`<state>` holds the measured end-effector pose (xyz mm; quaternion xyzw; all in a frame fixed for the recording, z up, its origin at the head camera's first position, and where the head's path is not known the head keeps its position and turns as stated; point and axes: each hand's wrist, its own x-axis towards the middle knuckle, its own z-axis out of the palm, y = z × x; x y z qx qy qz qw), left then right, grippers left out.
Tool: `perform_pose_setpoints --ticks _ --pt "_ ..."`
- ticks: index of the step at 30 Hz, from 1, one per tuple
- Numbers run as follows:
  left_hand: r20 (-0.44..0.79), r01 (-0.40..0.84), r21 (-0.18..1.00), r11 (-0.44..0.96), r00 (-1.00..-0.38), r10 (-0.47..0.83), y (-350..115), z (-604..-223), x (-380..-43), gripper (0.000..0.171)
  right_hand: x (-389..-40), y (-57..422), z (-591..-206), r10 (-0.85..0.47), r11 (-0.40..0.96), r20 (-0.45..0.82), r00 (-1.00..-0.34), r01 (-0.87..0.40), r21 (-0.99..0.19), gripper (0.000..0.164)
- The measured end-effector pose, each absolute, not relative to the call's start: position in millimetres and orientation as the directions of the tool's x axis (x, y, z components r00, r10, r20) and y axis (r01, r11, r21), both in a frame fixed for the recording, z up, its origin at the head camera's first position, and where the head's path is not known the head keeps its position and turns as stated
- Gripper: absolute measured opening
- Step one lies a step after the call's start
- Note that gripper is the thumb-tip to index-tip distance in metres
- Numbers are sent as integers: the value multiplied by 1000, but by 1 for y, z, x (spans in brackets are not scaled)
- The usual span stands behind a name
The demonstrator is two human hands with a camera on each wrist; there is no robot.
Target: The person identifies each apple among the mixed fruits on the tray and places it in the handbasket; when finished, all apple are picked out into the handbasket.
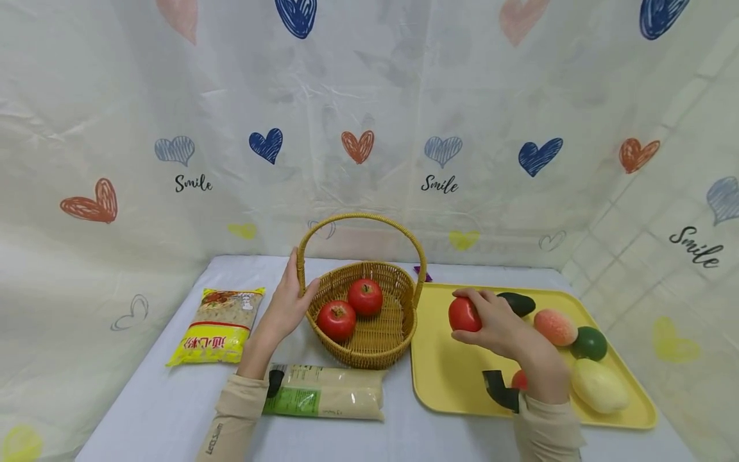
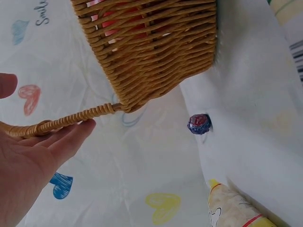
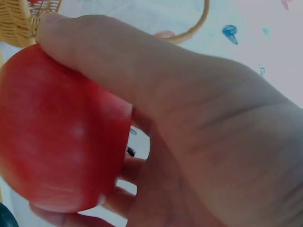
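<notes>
While the left hand (image 1: 285, 301), in the head view, rests against the handle (image 1: 362, 216) of a wicker basket (image 1: 360, 358) at its nine o'clock, the right hand (image 1: 499, 324) holds a red fruit (image 1: 464, 314) over the yellow tray (image 1: 439, 378), at the basket's three o'clock; two pomegranates (image 1: 337, 321) lie inside it at nine and twelve. In the left wrist view, straight fingers (image 2: 71, 143) touch the handle, thumb (image 2: 6, 86) apart. In the right wrist view, thumb and fingers clamp the red fruit, the basket toward eleven.

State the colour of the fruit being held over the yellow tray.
The held fruit is red; the right wrist view shows it best.
</notes>
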<state>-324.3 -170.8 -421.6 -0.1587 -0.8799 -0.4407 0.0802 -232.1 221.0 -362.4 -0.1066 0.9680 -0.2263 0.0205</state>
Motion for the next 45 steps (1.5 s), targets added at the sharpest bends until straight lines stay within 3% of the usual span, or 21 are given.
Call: perform_pose_setpoints --ticks 13,21,32,38,45 --pt "279 346 739 578 -938 204 -171 -420 -325 89 -237 187 -364 -317 820 74 -946 -312 -479 69" --pt "280 352 751 558 -936 214 -170 -420 -326 90 -246 159 -375 -374 814 89 -923 -373 -445 66" --pt "285 348 749 564 -938 199 -172 -421 -324 88 -274 115 -386 -462 852 9 -887 -447 -272 70" --pt "279 344 755 558 -939 202 -172 -421 -325 87 -304 107 -392 -483 867 -127 -866 -452 -211 71" --pt "272 341 757 557 -940 206 -173 -420 -325 87 -324 97 -391 -452 892 -242 -859 -441 -100 84"
